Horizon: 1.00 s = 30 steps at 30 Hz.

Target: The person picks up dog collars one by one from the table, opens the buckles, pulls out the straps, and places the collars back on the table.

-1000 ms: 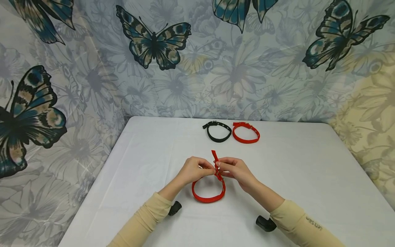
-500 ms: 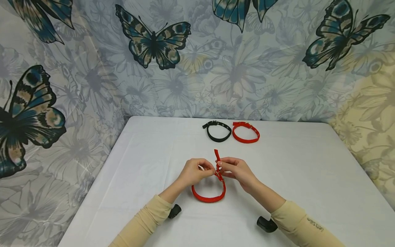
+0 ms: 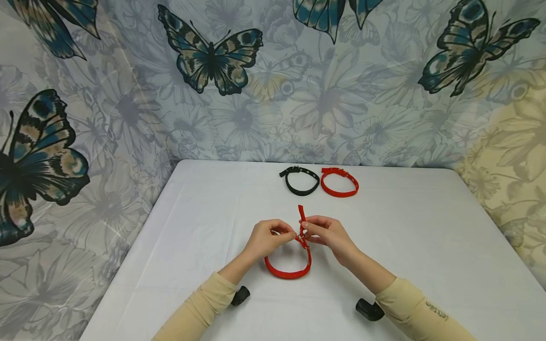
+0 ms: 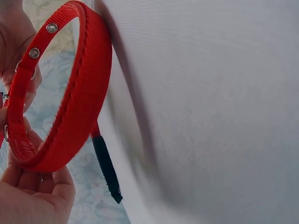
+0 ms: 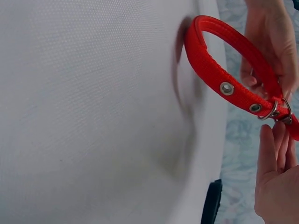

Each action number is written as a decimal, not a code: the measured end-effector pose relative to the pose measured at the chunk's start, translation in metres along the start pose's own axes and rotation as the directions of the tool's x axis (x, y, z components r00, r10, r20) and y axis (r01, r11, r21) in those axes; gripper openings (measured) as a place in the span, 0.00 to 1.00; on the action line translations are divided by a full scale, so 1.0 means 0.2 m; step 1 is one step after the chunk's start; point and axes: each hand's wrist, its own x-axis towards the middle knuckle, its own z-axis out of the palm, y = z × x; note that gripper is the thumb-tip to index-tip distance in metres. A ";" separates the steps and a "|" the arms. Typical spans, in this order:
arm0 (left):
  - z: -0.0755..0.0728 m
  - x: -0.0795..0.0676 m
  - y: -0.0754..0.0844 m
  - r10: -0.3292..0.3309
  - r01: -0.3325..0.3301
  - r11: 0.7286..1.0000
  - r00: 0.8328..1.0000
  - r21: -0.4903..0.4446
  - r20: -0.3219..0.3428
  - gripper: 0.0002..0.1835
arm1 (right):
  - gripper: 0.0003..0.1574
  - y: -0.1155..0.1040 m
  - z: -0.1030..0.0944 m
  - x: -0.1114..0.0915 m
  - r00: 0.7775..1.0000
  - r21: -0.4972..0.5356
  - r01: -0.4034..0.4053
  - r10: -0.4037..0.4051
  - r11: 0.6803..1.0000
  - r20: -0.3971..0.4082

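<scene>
A red collar (image 3: 288, 274) forms a loop above the white table, its free strap end pointing up between the two hands. My left hand (image 3: 268, 237) pinches the collar at the buckle end with thumb and fingers. On the other side, my right hand (image 3: 330, 235) pinches the strap near its tip. Metal eyelets dot the collar (image 5: 227, 88) in the right wrist view, with a metal ring and the buckle (image 5: 287, 112) close to the fingertips. The padded band of the collar (image 4: 88, 79) fills the left wrist view's upper left. Fingers partly hide the buckle.
At the back of the white table (image 3: 213, 203) lie a looped black collar (image 3: 302, 192) and another looped red collar (image 3: 340, 194), side by side. Black wrist cameras (image 3: 369, 310) hang below both sleeves. A butterfly-patterned cloth (image 3: 332, 109) hangs behind the table.
The strap's free end has shifted slightly right and stands more upright. My left hand has come down a little; both hands keep hold of the collar.
</scene>
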 end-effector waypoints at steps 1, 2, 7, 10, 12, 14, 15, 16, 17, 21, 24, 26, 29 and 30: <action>0.00 0.00 0.00 -0.007 0.007 1.000 1.000 -0.012 -0.002 0.03 | 0.25 0.00 0.00 0.00 1.000 -0.009 0.010 -0.010 1.000 0.000; 0.00 0.00 0.00 -0.012 0.011 1.000 1.000 -0.025 -0.003 0.03 | 0.25 0.00 0.00 0.00 1.000 -0.017 0.015 -0.015 1.000 -0.001; 0.00 -0.01 0.01 -0.010 0.009 0.997 1.000 -0.076 -0.017 0.04 | 0.26 -0.01 0.00 0.01 1.000 -0.024 0.019 -0.019 1.000 -0.008; 0.00 -0.01 0.01 -0.008 0.006 0.996 1.000 -0.089 -0.021 0.05 | 0.26 -0.01 0.00 0.01 1.000 -0.031 0.020 -0.020 0.999 0.001; 0.01 -0.01 0.01 -0.011 0.009 0.996 1.000 -0.092 -0.025 0.05 | 0.25 -0.01 0.00 0.02 1.000 -0.036 0.022 -0.021 0.999 0.010; 0.01 -0.01 0.00 -0.009 0.006 0.996 0.999 -0.093 -0.032 0.05 | 0.25 0.00 0.00 0.02 0.999 -0.048 0.022 -0.021 0.999 0.025; 0.01 -0.01 0.00 -0.008 0.005 0.996 0.999 -0.092 -0.038 0.05 | 0.26 0.01 0.00 0.02 0.999 -0.059 0.026 -0.024 0.998 0.037; 0.01 -0.01 0.00 -0.007 0.003 0.996 0.999 -0.093 -0.044 0.06 | 0.26 0.01 0.00 0.03 0.999 -0.066 0.023 -0.021 0.998 0.041; 0.01 -0.01 0.00 -0.005 0.000 0.996 0.999 -0.092 -0.052 0.06 | 0.26 0.02 -0.01 0.02 0.999 -0.073 0.019 -0.016 0.997 0.044; 0.00 -0.02 -0.01 -0.008 0.001 0.997 0.996 -0.080 -0.086 0.05 | 0.27 0.04 -0.03 0.01 0.998 -0.097 0.011 -0.005 0.995 0.066; -0.01 -0.03 0.00 -0.017 0.007 0.996 0.993 -0.087 -0.114 0.04 | 0.26 0.07 -0.06 -0.01 0.995 -0.109 0.004 0.006 0.994 0.096; -0.01 -0.03 -0.01 -0.030 0.016 0.994 0.991 -0.106 -0.130 0.04 | 0.25 0.09 -0.07 -0.02 0.993 -0.132 0.001 0.014 0.991 0.115; -0.02 -0.02 -0.01 -0.056 0.037 0.990 0.988 -0.137 -0.141 0.05 | 0.24 0.12 -0.08 -0.03 0.991 -0.167 0.003 0.019 0.986 0.130; -0.02 -0.02 -0.01 -0.063 0.043 0.989 0.988 -0.141 -0.143 0.05 | 0.24 0.13 -0.08 -0.03 0.992 -0.175 0.002 0.021 0.985 0.128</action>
